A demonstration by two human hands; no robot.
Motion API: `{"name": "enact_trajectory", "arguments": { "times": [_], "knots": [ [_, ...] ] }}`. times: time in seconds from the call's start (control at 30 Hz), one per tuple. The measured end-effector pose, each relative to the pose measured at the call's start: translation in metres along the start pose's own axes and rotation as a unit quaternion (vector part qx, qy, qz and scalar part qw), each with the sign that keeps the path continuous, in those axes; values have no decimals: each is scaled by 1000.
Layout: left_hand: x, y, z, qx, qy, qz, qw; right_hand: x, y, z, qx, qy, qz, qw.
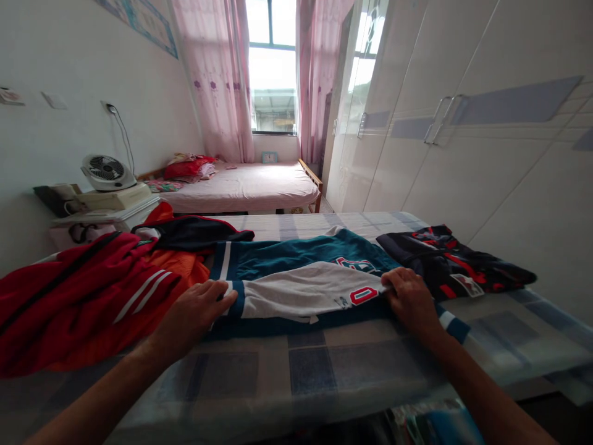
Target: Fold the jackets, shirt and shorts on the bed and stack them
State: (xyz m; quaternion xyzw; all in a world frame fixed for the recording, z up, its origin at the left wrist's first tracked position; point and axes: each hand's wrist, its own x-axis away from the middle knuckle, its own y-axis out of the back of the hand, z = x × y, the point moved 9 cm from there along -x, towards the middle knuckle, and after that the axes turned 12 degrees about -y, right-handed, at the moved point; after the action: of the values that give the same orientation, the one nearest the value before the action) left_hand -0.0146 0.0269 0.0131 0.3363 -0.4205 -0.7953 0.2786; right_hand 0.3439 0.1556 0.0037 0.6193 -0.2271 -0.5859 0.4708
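Note:
A teal and light grey jacket (pixel 287 290) lies flat across a checked bedspread, one grey sleeve laid lengthwise over its body. My left hand (pixel 204 307) pinches the teal cuff end of that sleeve. At the sleeve's other end, by a red-edged number patch, my right hand (pixel 411 301) grips the cloth with bent fingers. Another teal and white cuff sticks out beyond my right wrist. To the left is a heap of red and orange clothes (pixel 152 278) with a dark garment (pixel 199 232) on it. A folded black and red garment (pixel 451 256) rests to the right.
The checked bedspread (pixel 315 371) covers the bed before me. Beyond it stands a second bed (pixel 259 185) with pink bedding. A white fan (pixel 107 172) sits on a cabinet at the left; a white wardrobe (pixel 445 161) lines the right side. Items lie below the near edge.

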Motion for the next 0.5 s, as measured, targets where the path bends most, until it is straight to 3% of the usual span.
{"name": "enact_trajectory", "arguments": {
  "times": [0.13,0.3,0.37,0.5],
  "knots": [
    [13,0,7,120,34,27,992,9,5,10,-27,49,70,996],
    [-8,25,13,200,105,-47,973,-2,43,45,-83,50,-62,993],
    [-16,13,4,179,102,-44,978,-2,29,61,-84,61,-44,994],
    [-12,-43,-10,186,84,72,976,4,-31,68,-77,75,139,984]
  ]
}}
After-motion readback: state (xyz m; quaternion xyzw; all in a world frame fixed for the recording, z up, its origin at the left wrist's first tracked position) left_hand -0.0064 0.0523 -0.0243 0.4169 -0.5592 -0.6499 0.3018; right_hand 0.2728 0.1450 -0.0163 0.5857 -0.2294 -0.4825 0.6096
